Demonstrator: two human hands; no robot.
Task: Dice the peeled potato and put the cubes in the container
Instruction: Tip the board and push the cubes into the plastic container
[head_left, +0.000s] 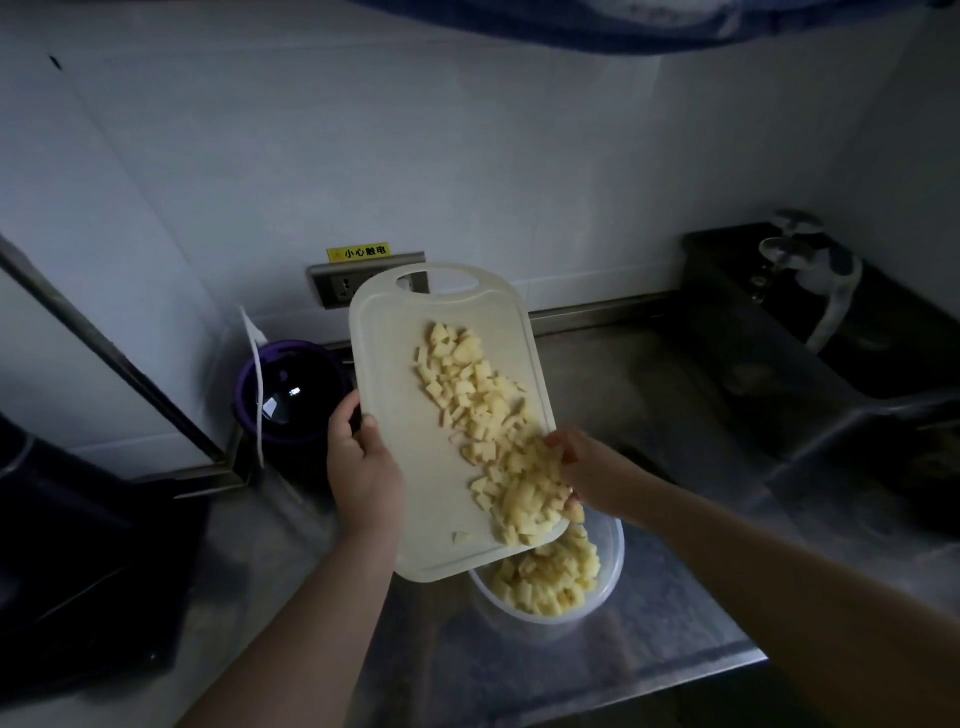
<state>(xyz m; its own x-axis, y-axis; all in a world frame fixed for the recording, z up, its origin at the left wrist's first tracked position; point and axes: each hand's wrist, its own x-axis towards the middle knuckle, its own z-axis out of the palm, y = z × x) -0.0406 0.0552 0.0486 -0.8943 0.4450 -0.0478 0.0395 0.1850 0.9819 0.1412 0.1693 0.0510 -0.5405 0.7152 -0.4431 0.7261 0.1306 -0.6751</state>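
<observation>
A white cutting board (415, 467) is held tilted above the counter, its near right corner over a clear round container (610, 582). Pale yellow potato cubes (483, 415) lie in a band down the board and pile up at its lower right edge. More cubes (550, 582) fill the container's bottom. My left hand (361, 467) grips the board's left edge, thumb on top. My right hand (582, 467) rests against the cubes at the board's right edge, fingers loosely bent among them. The container's far side is hidden by the board.
A purple round pot (291, 395) stands at the back left by the wall. A dark appliance (78, 561) fills the left. A wall socket (343, 286) with a yellow label sits behind the board. A sink (857, 364) with a tap (800, 254) lies at the right. The steel counter's edge (675, 680) runs near.
</observation>
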